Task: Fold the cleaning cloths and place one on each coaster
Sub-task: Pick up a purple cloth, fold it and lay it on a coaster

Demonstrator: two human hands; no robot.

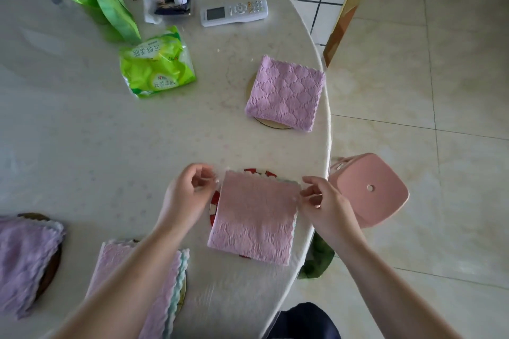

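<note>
Between the left hand (190, 190) and right hand (319, 198) lies a folded pink cloth (253, 217) on a red-patterned coaster (214, 201). Both hands' fingers curl at its far corners; actual grip cannot be told.

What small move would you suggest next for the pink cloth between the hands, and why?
Probably let go and draw both hands back. The folded pink cloth already lies flat over the red patterned coaster, with the left hand and right hand at its top corners, so it seems placed.

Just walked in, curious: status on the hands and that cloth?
Left hand and right hand at pink cloth's top corners, grip unclear. Cloth folded on red coaster. Nothing in the way.
</note>
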